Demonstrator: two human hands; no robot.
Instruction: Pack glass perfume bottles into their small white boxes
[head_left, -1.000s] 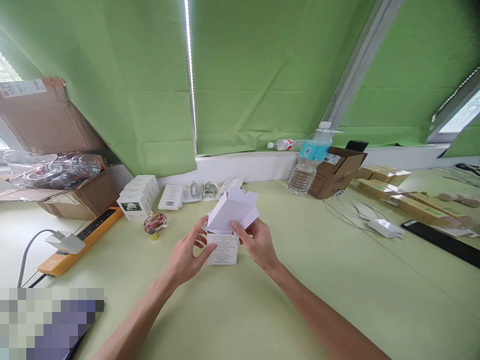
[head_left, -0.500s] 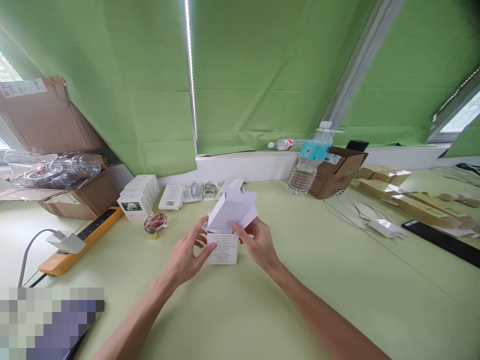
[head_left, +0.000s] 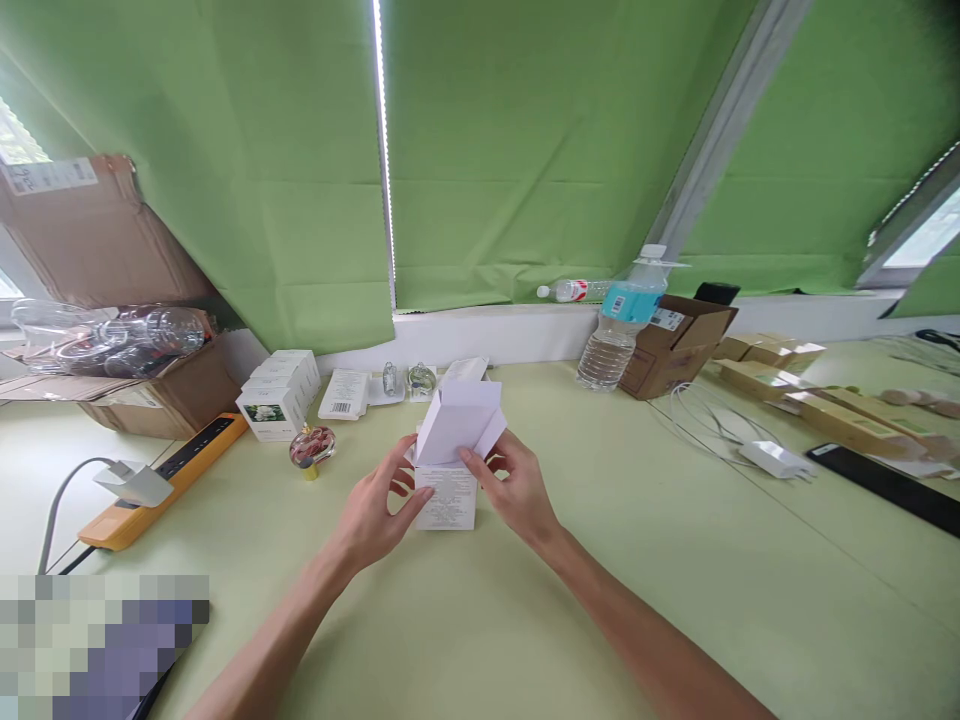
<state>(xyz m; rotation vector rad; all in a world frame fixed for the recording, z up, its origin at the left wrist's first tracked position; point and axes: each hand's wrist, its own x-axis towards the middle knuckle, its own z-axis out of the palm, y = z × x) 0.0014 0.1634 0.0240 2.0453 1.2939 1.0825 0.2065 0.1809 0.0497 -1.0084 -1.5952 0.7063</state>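
Observation:
A small white carton with fine print on its front stands on the table. My left hand grips its left side, thumb at the front face and fingers curled behind. Above the carton's mouth is a folded white card insert, its flaps sticking out at angles. My right hand pinches the insert's lower right part, thumb in front and fingers behind. Whether the insert's lower end sits inside the carton is hard to see. To the left lies a pinkish glass perfume bottle with a gold cap.
White boxes stand in a row at the back left. Two small glass bottles, one clear and one greenish, stand behind my hands. An orange power strip lies left; a large water bottle, charger and black phone are right.
The white card insert has turned more upright and shifted slightly left over the carton, with my right hand moving along. My left hand stays on the carton.

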